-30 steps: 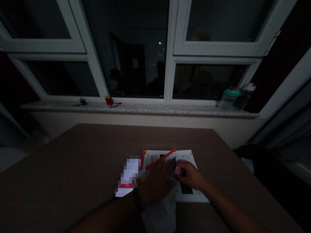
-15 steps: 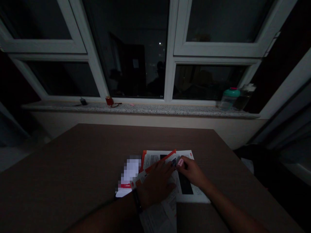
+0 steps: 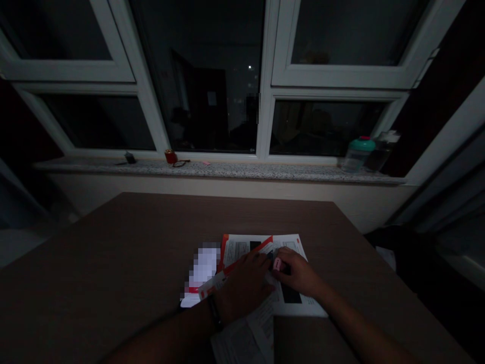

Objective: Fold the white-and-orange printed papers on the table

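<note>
A: Report left hand [image 3: 244, 285].
B: Fingers extended, laid across the slanted page [image 3: 242, 338].
A: Right hand [image 3: 299, 273]?
B: Fingers pinching the pink piece [image 3: 277, 264] over the booklet [image 3: 284, 309]; contact between piece and paper cannot be determined.
A: Booklet location?
B: On the bench [image 3: 151, 253], right of the lit panel [image 3: 204, 265].

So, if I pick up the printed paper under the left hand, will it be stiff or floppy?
The printed paper is probably floppy, since it looks thin and broad. It should be light for its size, as I see only flat paper. Without the left hand on top, it might slide over the pages beneath.
</note>
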Motion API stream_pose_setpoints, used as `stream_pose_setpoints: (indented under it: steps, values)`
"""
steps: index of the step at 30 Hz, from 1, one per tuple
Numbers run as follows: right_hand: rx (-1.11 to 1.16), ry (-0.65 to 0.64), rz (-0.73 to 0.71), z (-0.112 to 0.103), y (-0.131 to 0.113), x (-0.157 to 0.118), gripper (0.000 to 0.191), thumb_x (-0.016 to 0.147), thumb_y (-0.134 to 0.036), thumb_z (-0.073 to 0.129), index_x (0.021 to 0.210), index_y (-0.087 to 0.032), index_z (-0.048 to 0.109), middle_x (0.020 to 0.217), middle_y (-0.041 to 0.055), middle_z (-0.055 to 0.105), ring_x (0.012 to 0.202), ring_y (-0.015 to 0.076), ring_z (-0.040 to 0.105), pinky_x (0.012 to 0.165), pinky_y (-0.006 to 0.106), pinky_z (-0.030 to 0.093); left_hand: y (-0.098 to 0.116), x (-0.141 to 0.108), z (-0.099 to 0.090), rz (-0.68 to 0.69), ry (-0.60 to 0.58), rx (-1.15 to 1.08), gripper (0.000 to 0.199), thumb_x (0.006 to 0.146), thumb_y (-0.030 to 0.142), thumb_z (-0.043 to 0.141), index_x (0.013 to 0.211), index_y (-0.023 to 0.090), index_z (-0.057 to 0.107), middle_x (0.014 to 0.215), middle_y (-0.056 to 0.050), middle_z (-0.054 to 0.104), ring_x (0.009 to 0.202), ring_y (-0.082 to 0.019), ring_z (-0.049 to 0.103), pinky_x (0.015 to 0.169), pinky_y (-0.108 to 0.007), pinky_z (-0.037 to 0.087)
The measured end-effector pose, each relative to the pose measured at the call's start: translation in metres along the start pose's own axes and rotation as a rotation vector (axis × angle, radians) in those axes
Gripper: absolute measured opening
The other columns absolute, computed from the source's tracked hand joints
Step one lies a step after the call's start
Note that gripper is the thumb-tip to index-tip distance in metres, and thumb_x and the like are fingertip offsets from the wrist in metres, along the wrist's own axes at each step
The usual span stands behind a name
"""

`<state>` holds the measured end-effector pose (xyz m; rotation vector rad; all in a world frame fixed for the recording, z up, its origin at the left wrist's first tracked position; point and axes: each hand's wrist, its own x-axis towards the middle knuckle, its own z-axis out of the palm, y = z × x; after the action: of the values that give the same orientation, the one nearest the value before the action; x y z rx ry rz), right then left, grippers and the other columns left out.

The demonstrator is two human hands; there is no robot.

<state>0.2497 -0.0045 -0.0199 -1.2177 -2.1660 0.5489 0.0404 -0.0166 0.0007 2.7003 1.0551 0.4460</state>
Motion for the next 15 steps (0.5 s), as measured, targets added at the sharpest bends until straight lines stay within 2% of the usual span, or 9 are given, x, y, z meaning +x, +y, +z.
stream_pose_setpoints:
  steps: [4,12,15]
  values:
    - [0.0,0.026,0.045,0.003,0.002,0.002,0.015,0.079,-0.016,0.062,0.074,-0.022,0.049,0.077,-0.001,0.052,0.076,0.0181,0.052,0.068,0.028,0.04,0.001,-0.001,-0.001,0.003,-0.003,0.005,0.05,0.089,0.03,0.061,0.135,0.022,0.045,0.136,-0.007,0.052,0.13,-0.027,0.041,0.11,-0.043,0.033]
    - [-0.016,0.157,0.094,0.008,0.012,0.008,0.012,0.081,-0.013,0.057,0.074,-0.021,0.051,0.077,0.0002,0.053,0.077,0.0194,0.052,0.069,0.029,0.041,0.0,-0.001,-0.001,0.008,0.002,0.021,0.047,0.089,0.032,0.061,0.132,0.022,0.046,0.136,-0.007,0.052,0.132,-0.027,0.04,0.113,-0.044,0.031]
    - [-0.001,0.14,0.081,0.006,0.009,0.006,0.013,0.081,-0.014,0.058,0.074,-0.021,0.051,0.077,-0.0001,0.053,0.076,0.0186,0.052,0.068,0.029,0.041,-0.001,0.0,0.001,0.011,0.005,0.019,0.052,0.089,0.03,0.061,0.137,0.022,0.042,0.141,-0.008,0.048,0.136,-0.027,0.036,0.113,-0.045,0.031]
